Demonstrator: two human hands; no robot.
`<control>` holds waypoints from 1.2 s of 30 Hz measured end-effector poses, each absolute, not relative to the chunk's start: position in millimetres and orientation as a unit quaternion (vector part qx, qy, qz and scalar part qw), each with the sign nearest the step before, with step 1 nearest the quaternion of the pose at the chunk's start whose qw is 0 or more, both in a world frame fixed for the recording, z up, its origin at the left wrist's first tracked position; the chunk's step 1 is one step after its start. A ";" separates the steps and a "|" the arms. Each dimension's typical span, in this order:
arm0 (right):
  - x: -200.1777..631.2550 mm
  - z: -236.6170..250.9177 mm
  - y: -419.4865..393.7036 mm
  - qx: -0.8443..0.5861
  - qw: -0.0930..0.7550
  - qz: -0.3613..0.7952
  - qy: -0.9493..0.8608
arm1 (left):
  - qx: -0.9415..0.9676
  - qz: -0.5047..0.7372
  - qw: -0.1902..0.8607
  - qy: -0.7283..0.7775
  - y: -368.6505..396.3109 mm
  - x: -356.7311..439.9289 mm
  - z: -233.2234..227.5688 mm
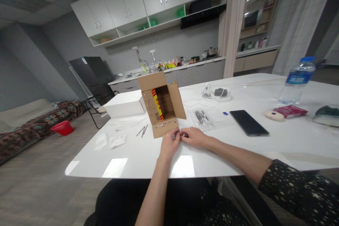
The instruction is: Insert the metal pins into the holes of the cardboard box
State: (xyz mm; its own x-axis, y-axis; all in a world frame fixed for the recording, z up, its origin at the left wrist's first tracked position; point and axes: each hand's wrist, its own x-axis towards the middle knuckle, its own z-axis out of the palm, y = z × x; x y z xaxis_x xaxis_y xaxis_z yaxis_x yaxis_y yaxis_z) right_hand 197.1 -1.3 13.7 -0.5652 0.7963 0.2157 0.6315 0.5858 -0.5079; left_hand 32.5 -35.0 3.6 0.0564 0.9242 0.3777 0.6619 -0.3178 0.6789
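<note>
White and glossy, the table (137, 162) takes up most of the view, with bright patches of light on its near edge. On it, an open cardboard box (162, 104) lies on its side with its mouth toward the person, its flaps spread and small metal bits stuck in a row along the lower flap. Left of it sits a white box (124, 107). Far to the right stands a water bottle (297, 81), and nearer lies a dark phone (249, 122), face up. A clear plastic bag (202, 118) with small dark parts rests just right of the cardboard box. Both hands meet just in front of the lower flap: the left hand (169, 144) and the right hand (194, 137) have their fingertips pinched together on a tiny metal piece (180, 134), too small to make out.
</note>
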 end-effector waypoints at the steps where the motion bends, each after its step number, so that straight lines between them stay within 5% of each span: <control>1: 197.0 13.1 -1.1 -0.413 0.216 0.191 -0.864 | 0.705 0.400 0.165 0.562 -34.4 32.3 3.2; 36: 196.4 20.2 -6.0 -0.424 0.207 0.195 -0.860 | 0.656 0.418 0.114 0.618 -31.3 27.5 1.1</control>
State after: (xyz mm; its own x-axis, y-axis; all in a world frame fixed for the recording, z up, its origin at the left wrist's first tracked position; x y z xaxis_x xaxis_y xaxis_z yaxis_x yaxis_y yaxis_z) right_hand 196.4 -6.0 20.2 -0.5554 0.8096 0.1900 0.6481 0.5646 -0.5110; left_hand 27.5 -31.3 1.1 -0.1140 0.9062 0.4071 0.7157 -0.2093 0.6663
